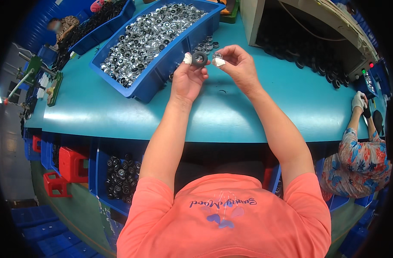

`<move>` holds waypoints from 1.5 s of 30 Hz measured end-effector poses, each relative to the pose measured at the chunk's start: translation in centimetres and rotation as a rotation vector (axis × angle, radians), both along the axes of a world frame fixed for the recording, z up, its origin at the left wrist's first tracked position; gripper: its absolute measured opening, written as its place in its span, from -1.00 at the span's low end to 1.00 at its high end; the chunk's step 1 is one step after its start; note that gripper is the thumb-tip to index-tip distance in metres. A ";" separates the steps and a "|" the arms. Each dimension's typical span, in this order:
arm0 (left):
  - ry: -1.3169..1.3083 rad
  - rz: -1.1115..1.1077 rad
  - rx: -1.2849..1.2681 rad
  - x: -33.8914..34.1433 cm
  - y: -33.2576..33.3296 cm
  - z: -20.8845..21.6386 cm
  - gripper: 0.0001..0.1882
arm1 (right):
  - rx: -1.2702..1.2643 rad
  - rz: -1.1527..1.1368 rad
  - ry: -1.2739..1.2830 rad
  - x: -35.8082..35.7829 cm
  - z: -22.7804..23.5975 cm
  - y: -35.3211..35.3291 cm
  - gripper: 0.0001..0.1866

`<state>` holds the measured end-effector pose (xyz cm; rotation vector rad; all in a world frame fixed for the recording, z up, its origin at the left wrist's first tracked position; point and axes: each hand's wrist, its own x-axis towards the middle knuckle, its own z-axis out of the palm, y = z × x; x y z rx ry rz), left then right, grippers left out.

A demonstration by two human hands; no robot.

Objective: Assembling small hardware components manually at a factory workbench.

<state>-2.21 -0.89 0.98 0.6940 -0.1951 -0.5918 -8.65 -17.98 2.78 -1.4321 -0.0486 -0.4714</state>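
Left hand (187,84): thumb and fingers closed around a black ring (200,65), round face and open centre turned to the camera; white wrap (187,59) around the thumb.
Right hand (241,71): fingertips pinching a silvery hub (217,56), just beside the ring; a second white wrap (220,62) at the thumb.
Position of ring and hub: both raised above the turquoise table (230,118), in front of the wearer's chest, near the blue bin.
Tabletop between the forearms: marked by a small dark curved scrap (222,90).
Blue bin (162,72): set aslant to the left of the hands, heaped with silvery hubs (149,36), many with dark centres; more loose hubs (208,44) beside its far wall.
Black rings (308,62): piled at the right, spilling from beneath a pale housing (250,23).
Lettering: printed on the coral shirt (248,232), upside down from this angle, with small blue and purple shapes on strings.
Lights: one green, one red, glowing at the far right.
Right edge: a co-worker in a floral top (355,167), white-gloved hand (358,101) on the table.
Upper left: another person in patterned clothing (68,23), near a bin of dark parts (91,28).
Below the table: dark wheels (123,178) in a blue crate; red stools (70,165) at the left.
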 end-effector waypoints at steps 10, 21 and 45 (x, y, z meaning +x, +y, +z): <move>-0.014 -0.016 0.029 0.2 -0.2 -0.6 -0.61 | -0.045 -0.011 -0.062 0.1 -0.2 0.3 -0.77; -0.061 -0.019 0.047 -0.4 -0.5 -0.2 -0.77 | -0.382 -0.128 -0.186 -0.9 0.9 1.2 -0.85; -0.223 0.073 0.193 -1.2 -1.1 0.3 -0.74 | -0.512 -0.180 -0.110 -1.3 1.3 1.5 -0.83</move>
